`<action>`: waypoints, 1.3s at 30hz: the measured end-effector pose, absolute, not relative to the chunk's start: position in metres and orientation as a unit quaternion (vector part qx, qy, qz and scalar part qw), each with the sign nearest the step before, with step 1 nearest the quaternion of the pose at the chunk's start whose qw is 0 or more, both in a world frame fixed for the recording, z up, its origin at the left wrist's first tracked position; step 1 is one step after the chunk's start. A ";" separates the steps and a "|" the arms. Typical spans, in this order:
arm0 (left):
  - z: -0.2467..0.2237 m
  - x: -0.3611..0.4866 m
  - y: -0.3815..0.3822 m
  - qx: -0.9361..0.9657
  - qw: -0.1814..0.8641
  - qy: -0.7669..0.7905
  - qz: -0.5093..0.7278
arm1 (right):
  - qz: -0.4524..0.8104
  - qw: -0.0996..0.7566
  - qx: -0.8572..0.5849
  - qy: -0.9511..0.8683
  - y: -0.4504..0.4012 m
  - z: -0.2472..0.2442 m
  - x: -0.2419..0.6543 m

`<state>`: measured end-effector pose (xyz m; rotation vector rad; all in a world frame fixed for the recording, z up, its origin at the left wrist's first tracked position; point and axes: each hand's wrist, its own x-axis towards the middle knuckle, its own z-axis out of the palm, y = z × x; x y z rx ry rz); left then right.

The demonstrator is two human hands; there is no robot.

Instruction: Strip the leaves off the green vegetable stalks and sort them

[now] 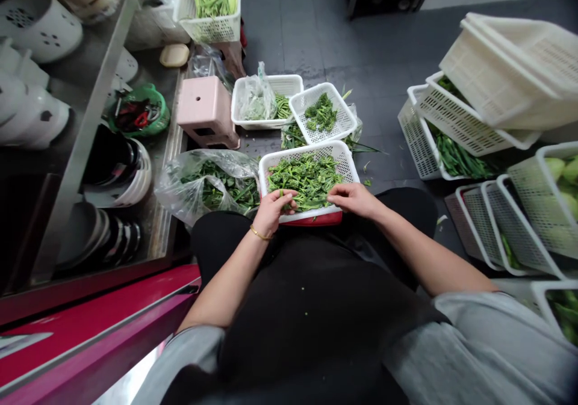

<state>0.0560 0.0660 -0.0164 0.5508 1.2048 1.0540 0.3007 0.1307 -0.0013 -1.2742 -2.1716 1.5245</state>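
Note:
A white plastic basket (pixel 354 173) full of loose leafy greens (pixel 304 176) stands in front of my lap, above something red. Over its near left corner, my left hand (pixel 273 209) is closed, with a bit of green stem (pixel 282 193) showing between thumb and fingers. Across from it, my right hand (pixel 353 199) pinches thumb and fingertips together at the basket's near right side. A green leaf lies close to those fingertips, but whether they hold it I cannot tell. Left of the basket, an open clear plastic bag (pixel 174 182) contains more dark leafy greens.
Beyond the basket are a smaller white basket (pixel 300 116) of greens and a white crate (pixel 237 116) with bagged vegetables. A pink stool (pixel 198 101) stands left, beside a metal shelf (pixel 85 122) of dishes. Stacked crates (pixel 483 134) of vegetables occupy the right.

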 end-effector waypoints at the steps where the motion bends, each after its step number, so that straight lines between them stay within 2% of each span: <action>1: -0.016 0.055 0.067 0.241 0.658 0.536 0.472 | 0.505 0.058 -0.409 -0.758 0.127 0.003 0.305; 4: -0.014 0.049 0.068 0.236 0.646 0.542 0.484 | 0.398 -0.074 -0.374 -0.834 0.127 0.010 0.308; 5: -0.014 0.048 0.068 0.239 0.643 0.542 0.485 | 0.349 -0.086 -0.382 -0.851 0.130 0.010 0.304; 9: -0.011 0.053 0.065 0.269 0.635 0.545 0.477 | 0.175 -0.041 -0.462 -0.869 0.153 -0.007 0.262; 11: -0.007 0.054 0.062 0.274 0.638 0.546 0.468 | 0.137 -0.071 -0.481 -0.863 0.165 -0.018 0.240; 13: -0.005 0.052 0.059 0.273 0.645 0.544 0.461 | 0.138 -0.100 -0.479 -0.861 0.172 -0.025 0.231; 15: -0.006 0.050 0.058 0.268 0.651 0.546 0.453 | 0.163 -0.084 -0.484 -0.855 0.172 -0.025 0.235; 22: -0.032 0.082 0.076 0.255 0.648 0.531 0.483 | 0.360 0.113 -0.482 -0.791 0.139 -0.010 0.241; 24: -0.036 0.088 0.085 0.249 0.649 0.523 0.493 | 0.396 0.142 -0.462 -0.781 0.135 -0.009 0.234; 31: -0.037 0.065 0.099 0.208 0.758 0.429 0.446 | 0.460 0.189 -0.465 -0.732 0.164 0.008 0.252; 34: -0.033 0.069 0.094 0.214 0.762 0.403 0.459 | 0.536 0.150 -0.428 -0.712 0.167 0.007 0.248; 36: -0.029 0.075 0.091 0.235 0.753 0.410 0.457 | 0.520 0.156 -0.422 -0.726 0.160 0.003 0.238; 39: -0.022 0.080 0.085 0.274 0.729 0.432 0.454 | 0.384 0.235 -0.426 -0.785 0.144 -0.001 0.231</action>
